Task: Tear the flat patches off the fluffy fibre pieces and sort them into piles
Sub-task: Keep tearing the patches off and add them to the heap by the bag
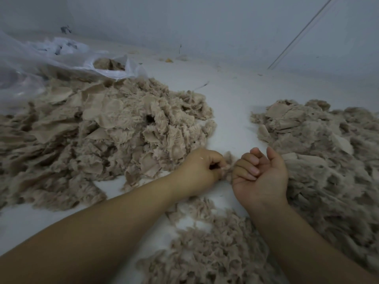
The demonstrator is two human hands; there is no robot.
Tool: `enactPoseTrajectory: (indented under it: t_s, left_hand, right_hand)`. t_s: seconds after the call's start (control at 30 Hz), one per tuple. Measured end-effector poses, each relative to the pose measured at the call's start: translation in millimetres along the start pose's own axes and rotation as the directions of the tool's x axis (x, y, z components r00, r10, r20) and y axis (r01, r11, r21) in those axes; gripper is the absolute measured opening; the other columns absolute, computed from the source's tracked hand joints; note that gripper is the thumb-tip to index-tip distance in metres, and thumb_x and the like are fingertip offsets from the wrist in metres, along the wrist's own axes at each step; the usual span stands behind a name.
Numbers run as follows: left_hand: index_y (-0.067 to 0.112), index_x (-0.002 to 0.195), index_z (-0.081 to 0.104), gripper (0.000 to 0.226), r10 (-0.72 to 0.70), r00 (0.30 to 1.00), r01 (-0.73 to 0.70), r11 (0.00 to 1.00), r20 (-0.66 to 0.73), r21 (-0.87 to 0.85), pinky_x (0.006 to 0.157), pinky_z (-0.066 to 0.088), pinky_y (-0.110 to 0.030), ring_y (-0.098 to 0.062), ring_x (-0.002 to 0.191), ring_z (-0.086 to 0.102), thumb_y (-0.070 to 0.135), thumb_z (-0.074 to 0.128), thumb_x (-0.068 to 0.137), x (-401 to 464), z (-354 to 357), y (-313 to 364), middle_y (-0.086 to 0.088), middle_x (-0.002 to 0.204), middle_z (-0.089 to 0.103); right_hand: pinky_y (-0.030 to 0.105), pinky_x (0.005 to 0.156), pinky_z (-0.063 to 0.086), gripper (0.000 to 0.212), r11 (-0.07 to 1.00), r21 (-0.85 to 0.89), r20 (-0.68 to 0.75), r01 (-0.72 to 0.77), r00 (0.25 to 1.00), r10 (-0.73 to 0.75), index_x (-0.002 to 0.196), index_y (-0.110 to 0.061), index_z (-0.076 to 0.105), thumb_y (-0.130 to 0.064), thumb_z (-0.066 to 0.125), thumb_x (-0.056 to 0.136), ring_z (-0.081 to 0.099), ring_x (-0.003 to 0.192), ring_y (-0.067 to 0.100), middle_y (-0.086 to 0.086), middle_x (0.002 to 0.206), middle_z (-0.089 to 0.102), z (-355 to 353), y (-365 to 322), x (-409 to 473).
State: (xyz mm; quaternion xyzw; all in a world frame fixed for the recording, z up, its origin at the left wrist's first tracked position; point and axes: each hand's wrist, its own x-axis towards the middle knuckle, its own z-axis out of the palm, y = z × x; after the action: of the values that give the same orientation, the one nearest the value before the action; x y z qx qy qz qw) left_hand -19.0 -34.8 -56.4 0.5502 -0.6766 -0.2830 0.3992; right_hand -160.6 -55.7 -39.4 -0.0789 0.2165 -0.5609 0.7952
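Fibre piece (229,163) upright between hands (231,173)

beige-brown fluffy fibre piles (123,130), white floor (231,103), translucent whitish plastic bag (41,62), pale grey wall (205,23)
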Motion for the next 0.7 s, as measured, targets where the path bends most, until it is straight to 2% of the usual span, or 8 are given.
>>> enactPoseTrajectory:
  t_s: [0.1,0.17,0.33,0.43,0.5,0.57,0.63,0.7]
  left_hand:
    - [0.01,0.077,0.068,0.014,-0.01,0.999,0.011,0.999,-0.034,0.032,0.065,0.048,-0.023,-0.003,0.065,0.055,0.001,0.065,0.088,-8.7,1.2,0.0,0.0,0.072,0.064]
    - [0.009,0.078,0.064,0.014,-0.02,0.999,0.022,0.999,-0.05,0.045,0.058,0.042,-0.012,0.003,0.06,0.049,0.002,0.063,0.09,-13.0,3.0,4.5,0.005,0.07,0.058]
    - [0.007,0.08,0.055,0.012,-0.006,0.997,0.013,0.994,-0.073,0.107,0.052,0.036,-0.023,-0.008,0.058,0.041,0.001,0.057,0.09,-30.2,6.1,9.4,-0.002,0.07,0.052]
    - [0.011,0.092,0.051,0.015,0.015,0.995,0.009,0.971,-0.101,0.237,0.06,0.04,-0.028,-0.01,0.068,0.045,0.01,0.065,0.085,-31.5,7.2,10.4,0.001,0.079,0.05]
    - [0.009,0.103,0.052,0.023,-0.007,0.994,0.043,0.943,-0.109,0.329,0.066,0.042,-0.032,-0.016,0.079,0.048,0.012,0.066,0.086,-21.0,7.3,10.2,-0.004,0.091,0.052]
    - [0.004,0.099,0.06,0.013,-0.014,0.993,0.057,0.929,-0.12,0.366,0.068,0.043,-0.031,-0.021,0.082,0.052,0.005,0.061,0.086,-8.0,4.6,13.0,-0.007,0.09,0.056]
    - [0.003,0.088,0.066,0.011,-0.042,0.982,0.089,0.961,-0.182,0.26,0.063,0.042,-0.025,-0.015,0.072,0.055,-0.003,0.057,0.085,0.3,3.7,15.8,-0.002,0.078,0.058]
    - [0.007,0.082,0.065,0.014,-0.156,0.952,0.136,0.986,-0.263,-0.092,0.055,0.043,-0.022,-0.007,0.058,0.053,-0.005,0.059,0.087,0.6,3.0,19.3,-0.001,0.069,0.058]
  right_hand:
    - [0.015,0.032,0.023,0.047,0.998,0.065,-0.002,0.019,1.0,-0.019,0.07,-0.012,0.057,-0.041,0.038,0.101,0.031,0.037,0.006,-0.004,0.055,0.041,-2.0,-3.0,3.0]
    - [0.015,0.034,0.023,0.048,0.996,0.075,-0.01,0.045,0.999,-0.044,0.07,-0.012,0.056,-0.042,0.036,0.101,0.032,0.038,0.006,-0.004,0.055,0.041,-3.2,-5.2,4.5]
    - [0.016,0.035,0.023,0.046,0.996,0.061,-0.021,0.062,0.998,-0.061,0.07,-0.013,0.055,-0.042,0.037,0.101,0.031,0.039,0.007,-0.004,0.056,0.041,-3.8,-6.5,6.3]
    - [0.016,0.034,0.024,0.044,0.998,0.039,-0.022,0.04,0.999,-0.039,0.07,-0.014,0.054,-0.038,0.037,0.102,0.031,0.038,0.006,-0.004,0.055,0.041,-3.3,-5.9,8.0]
    - [0.015,0.034,0.025,0.038,1.0,-0.03,-0.035,-0.008,0.999,0.007,0.072,-0.015,0.052,-0.03,0.038,0.104,0.031,0.038,0.005,-0.005,0.055,0.041,-2.2,-3.7,9.5]
    - [0.015,0.035,0.027,0.031,0.99,-0.132,-0.056,-0.04,0.998,0.033,0.077,-0.014,0.052,-0.022,0.04,0.104,0.032,0.038,0.005,-0.005,0.055,0.042,-1.1,-1.0,11.4]
    - [0.015,0.037,0.03,0.024,0.972,-0.23,-0.07,-0.049,0.997,0.034,0.084,-0.011,0.055,-0.017,0.043,0.104,0.036,0.04,0.005,-0.004,0.058,0.045,-0.1,1.3,13.1]
    - [0.015,0.039,0.032,0.015,0.948,-0.316,-0.058,-0.041,0.998,0.024,0.093,-0.007,0.058,-0.012,0.048,0.102,0.039,0.043,0.005,-0.002,0.063,0.05,0.5,3.5,14.0]
